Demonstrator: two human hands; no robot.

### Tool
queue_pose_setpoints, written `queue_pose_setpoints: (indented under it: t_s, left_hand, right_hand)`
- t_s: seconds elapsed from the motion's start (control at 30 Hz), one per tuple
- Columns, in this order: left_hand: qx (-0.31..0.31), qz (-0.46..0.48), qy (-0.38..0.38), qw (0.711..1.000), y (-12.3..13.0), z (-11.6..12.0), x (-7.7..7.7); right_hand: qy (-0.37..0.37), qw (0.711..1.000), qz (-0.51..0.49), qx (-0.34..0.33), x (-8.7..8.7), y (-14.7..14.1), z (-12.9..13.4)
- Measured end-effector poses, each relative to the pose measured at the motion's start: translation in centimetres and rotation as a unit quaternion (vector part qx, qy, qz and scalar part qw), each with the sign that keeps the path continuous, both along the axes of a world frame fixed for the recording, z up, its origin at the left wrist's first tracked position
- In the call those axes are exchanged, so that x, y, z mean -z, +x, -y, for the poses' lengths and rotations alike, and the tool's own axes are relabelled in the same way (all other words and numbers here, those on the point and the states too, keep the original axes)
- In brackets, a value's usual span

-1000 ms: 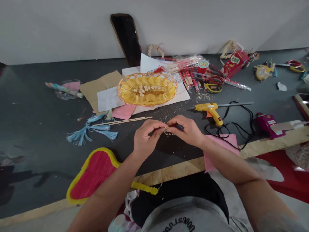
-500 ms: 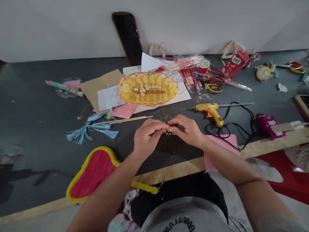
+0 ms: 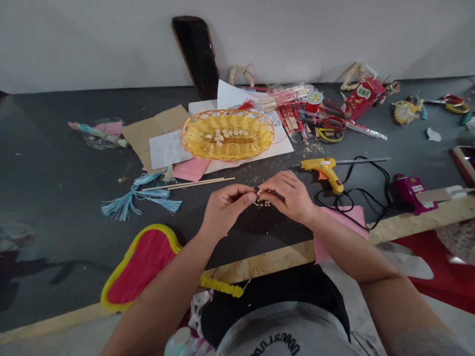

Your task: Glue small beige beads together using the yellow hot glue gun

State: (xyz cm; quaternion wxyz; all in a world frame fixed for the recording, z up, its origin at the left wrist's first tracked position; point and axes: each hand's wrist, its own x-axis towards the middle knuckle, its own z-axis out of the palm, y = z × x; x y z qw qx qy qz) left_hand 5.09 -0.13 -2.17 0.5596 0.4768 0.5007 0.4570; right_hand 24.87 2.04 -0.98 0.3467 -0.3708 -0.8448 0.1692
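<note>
My left hand (image 3: 227, 207) and my right hand (image 3: 291, 197) meet fingertip to fingertip above the dark table. Between the right thumb and forefinger sits a small pale beaded piece (image 3: 260, 192). The left thumb and forefinger are pinched at its left side; whatever lies between them is too small to make out. Several tiny pale bits (image 3: 262, 203) lie on the table just below the fingertips. Behind the hands, a yellow woven basket (image 3: 228, 148) holds small pale flower-like pieces (image 3: 218, 137).
A yellow glue gun (image 3: 323, 170) with a black cable lies right of the hands. Thin sticks (image 3: 193, 183) and a blue tassel (image 3: 128, 200) are at left. A red-and-yellow padded shape (image 3: 146, 262) lies by my left forearm. Scissors (image 3: 330, 129) and a phone (image 3: 196, 57) are farther back.
My left thumb has shifted and straightened along the forefinger. My right hand has risen slightly and tilted, so the pale piece at its fingertips shows more.
</note>
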Motion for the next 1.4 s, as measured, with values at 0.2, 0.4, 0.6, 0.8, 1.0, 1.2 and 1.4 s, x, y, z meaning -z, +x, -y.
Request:
queue_pose_setpoints:
  t_s: [0.2,0.4,0.6,0.8,1.0,1.2,1.4]
  left_hand:
    - [0.008,0.037,-0.039,0.999,0.3,-0.1,-0.3]
    - [0.019,0.104,-0.080,0.991,0.5,-0.2,-0.2]
    - [0.017,0.140,-0.110,0.984,0.7,-0.1,-0.4]
    - [0.026,0.162,-0.125,0.979,0.7,0.0,-0.6]
    - [0.040,0.166,-0.137,0.976,0.7,-0.1,-1.0]
    - [0.045,0.178,-0.157,0.970,0.7,0.1,-1.1]
    - [0.049,0.196,-0.162,0.966,0.7,0.1,-1.2]
  right_hand:
    - [0.006,1.000,0.013,-0.003,0.2,-0.1,0.1]
    - [0.024,1.000,0.001,-0.007,0.1,-0.2,0.2]
    - [0.021,1.000,0.003,-0.008,0.2,-0.2,0.2]
    - [0.050,0.998,-0.020,-0.019,0.2,0.0,0.1]
    - [0.115,0.991,-0.056,-0.041,0.4,0.0,0.0]
    - [0.121,0.989,-0.067,-0.050,0.5,-0.1,0.0]
    - [0.116,0.989,-0.072,-0.055,0.6,-0.2,0.0]
